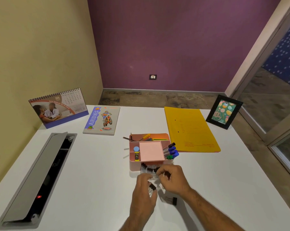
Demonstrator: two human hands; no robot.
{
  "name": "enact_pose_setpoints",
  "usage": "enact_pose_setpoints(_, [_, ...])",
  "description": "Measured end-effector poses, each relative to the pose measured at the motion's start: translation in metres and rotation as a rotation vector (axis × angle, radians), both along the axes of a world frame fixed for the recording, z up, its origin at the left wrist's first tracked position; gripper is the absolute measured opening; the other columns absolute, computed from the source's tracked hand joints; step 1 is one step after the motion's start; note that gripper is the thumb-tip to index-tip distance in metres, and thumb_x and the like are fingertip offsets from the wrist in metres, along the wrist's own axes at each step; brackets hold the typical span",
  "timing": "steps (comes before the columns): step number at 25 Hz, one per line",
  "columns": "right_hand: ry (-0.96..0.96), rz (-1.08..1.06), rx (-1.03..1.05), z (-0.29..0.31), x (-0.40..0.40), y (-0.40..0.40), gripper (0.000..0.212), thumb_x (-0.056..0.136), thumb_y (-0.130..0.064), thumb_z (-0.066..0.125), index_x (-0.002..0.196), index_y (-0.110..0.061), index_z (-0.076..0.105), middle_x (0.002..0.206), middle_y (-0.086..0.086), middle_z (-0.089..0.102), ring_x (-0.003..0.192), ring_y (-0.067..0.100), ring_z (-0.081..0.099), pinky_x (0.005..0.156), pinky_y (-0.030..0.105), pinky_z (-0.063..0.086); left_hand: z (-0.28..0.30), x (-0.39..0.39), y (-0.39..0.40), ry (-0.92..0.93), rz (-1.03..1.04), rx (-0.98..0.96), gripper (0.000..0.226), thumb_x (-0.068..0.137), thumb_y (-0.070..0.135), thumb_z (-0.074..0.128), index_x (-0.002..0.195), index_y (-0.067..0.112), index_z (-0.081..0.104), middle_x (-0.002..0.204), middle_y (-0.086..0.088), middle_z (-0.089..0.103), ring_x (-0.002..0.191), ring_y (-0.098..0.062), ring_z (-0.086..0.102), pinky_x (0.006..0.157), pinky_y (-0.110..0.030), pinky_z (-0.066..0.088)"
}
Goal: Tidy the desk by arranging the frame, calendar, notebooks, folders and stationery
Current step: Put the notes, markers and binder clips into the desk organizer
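A pink desk organiser (151,152) stands mid-desk with markers (171,150), pencils, a blue eraser and pink notes in it. Its front drawer is pulled out and holds black binder clips (148,168). My left hand (143,195) pinches a black binder clip (152,187) just in front of the drawer. My right hand (172,178) hovers at the drawer's right with fingers curled on a small dark clip. Another binder clip (171,200) lies on the desk below my right wrist. The calendar (57,109), notebook (101,120), yellow folder (191,129) and photo frame (223,111) sit along the far edge.
An open grey cable hatch (35,177) is sunk into the white desk (91,189) at the left. A glass partition borders the desk's right side. Bare desk surface lies between the hatch and the organiser.
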State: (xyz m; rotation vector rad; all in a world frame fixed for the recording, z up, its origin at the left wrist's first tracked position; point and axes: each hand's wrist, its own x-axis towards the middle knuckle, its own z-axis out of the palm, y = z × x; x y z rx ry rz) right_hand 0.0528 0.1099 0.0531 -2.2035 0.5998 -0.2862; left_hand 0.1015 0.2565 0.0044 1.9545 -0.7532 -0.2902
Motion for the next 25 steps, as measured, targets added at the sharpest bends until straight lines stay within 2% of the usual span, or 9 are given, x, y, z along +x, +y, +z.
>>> enact_pose_setpoints(5, [0.083, 0.092, 0.121, 0.003, -0.002, 0.006, 0.024, 0.069, -0.022, 0.074, 0.092, -0.027, 0.078, 0.083, -0.013, 0.074, 0.065, 0.000, 0.062, 0.059, 0.012, 0.046, 0.016, 0.004, -0.009, -0.040, 0.025, -0.090, 0.059, 0.072, 0.009, 0.065, 0.115, 0.040, 0.039, 0.116, 0.022, 0.037, 0.107, 0.008, 0.048, 0.082, -0.005, 0.044])
enact_pose_setpoints(9, [0.114, 0.066, 0.272, 0.007, 0.004, 0.003, 0.022, 0.069, -0.013, 0.078, 0.088, -0.024, 0.078, 0.078, -0.005, 0.074, 0.067, 0.003, 0.065, 0.063, 0.019, 0.053, 0.012, 0.005, -0.009, -0.105, 0.018, -0.108, 0.053, 0.075, 0.011, 0.067, 0.113, 0.038, 0.042, 0.115, 0.018, 0.040, 0.106, 0.008, 0.048, 0.082, -0.005, 0.045])
enact_pose_setpoints(11, [0.112, 0.062, 0.274, 0.010, 0.006, 0.001, 0.022, 0.069, -0.010, 0.078, 0.085, -0.026, 0.078, 0.075, -0.007, 0.073, 0.067, 0.006, 0.065, 0.064, 0.020, 0.053, 0.006, 0.007, -0.007, -0.138, 0.031, -0.112, 0.045, 0.076, 0.017, 0.069, 0.112, 0.032, 0.046, 0.113, 0.016, 0.043, 0.104, 0.005, 0.049, 0.080, -0.006, 0.046])
enact_pose_setpoints(14, [0.053, -0.014, 0.206, 0.017, 0.009, -0.004, 0.029, 0.070, -0.007, 0.081, 0.080, -0.033, 0.075, 0.077, -0.012, 0.072, 0.072, 0.006, 0.066, 0.068, 0.018, 0.053, -0.004, 0.013, 0.001, -0.211, 0.070, -0.016, 0.030, 0.075, 0.030, 0.073, 0.095, 0.026, 0.052, 0.094, 0.016, 0.050, 0.084, -0.004, 0.055, 0.069, -0.013, 0.047])
enact_pose_setpoints(16, [0.063, -0.043, 0.129, 0.020, 0.013, -0.007, 0.023, 0.072, -0.011, 0.081, 0.085, -0.029, 0.076, 0.082, -0.015, 0.072, 0.079, 0.006, 0.067, 0.074, 0.018, 0.056, -0.010, 0.019, 0.011, -0.302, 0.051, 0.139, 0.024, 0.077, 0.039, 0.070, 0.089, 0.029, 0.052, 0.088, 0.016, 0.054, 0.082, -0.009, 0.056, 0.071, -0.020, 0.044])
enact_pose_setpoints(18, [0.125, -0.024, 0.005, 0.020, 0.019, -0.009, 0.015, 0.077, -0.016, 0.077, 0.090, -0.023, 0.077, 0.084, -0.016, 0.070, 0.082, 0.006, 0.066, 0.079, 0.019, 0.055, -0.020, 0.023, 0.021, -0.326, 0.011, 0.387, 0.032, 0.082, 0.052, 0.059, 0.105, 0.031, 0.052, 0.111, 0.014, 0.056, 0.108, -0.015, 0.052, 0.088, -0.027, 0.038])
enact_pose_setpoints(21, [0.201, 0.033, -0.166, 0.021, 0.029, -0.009, 0.014, 0.083, -0.021, 0.071, 0.097, -0.020, 0.077, 0.095, -0.007, 0.074, 0.086, 0.007, 0.064, 0.086, 0.024, 0.055, -0.053, 0.026, 0.035, -0.372, -0.033, 0.707, 0.068, 0.087, 0.068, 0.038, 0.142, 0.028, 0.035, 0.157, -0.003, 0.028, 0.145, -0.027, 0.019, 0.113, -0.048, 0.014])
enact_pose_setpoints(23, [0.270, 0.109, -0.292, 0.020, 0.035, -0.007, 0.017, 0.087, -0.023, 0.068, 0.102, -0.020, 0.076, 0.103, -0.003, 0.073, 0.094, 0.011, 0.062, 0.091, 0.024, 0.052, -0.066, 0.027, 0.042, -0.365, -0.065, 0.776, 0.076, 0.089, 0.073, 0.021, 0.146, 0.024, 0.033, 0.160, -0.008, 0.026, 0.150, -0.031, 0.005, 0.114, -0.055, -0.002])
enact_pose_setpoints(25, [0.325, 0.171, -0.407, 0.017, 0.038, -0.005, 0.020, 0.090, -0.023, 0.064, 0.107, -0.020, 0.074, 0.111, 0.000, 0.070, 0.102, 0.016, 0.059, 0.091, 0.022, 0.046, -0.074, 0.027, 0.045, -0.360, -0.110, 0.819, 0.081, 0.088, 0.075, 0.014, 0.150, 0.024, 0.027, 0.159, -0.008, 0.021, 0.151, -0.028, -0.008, 0.115, -0.054, -0.008])
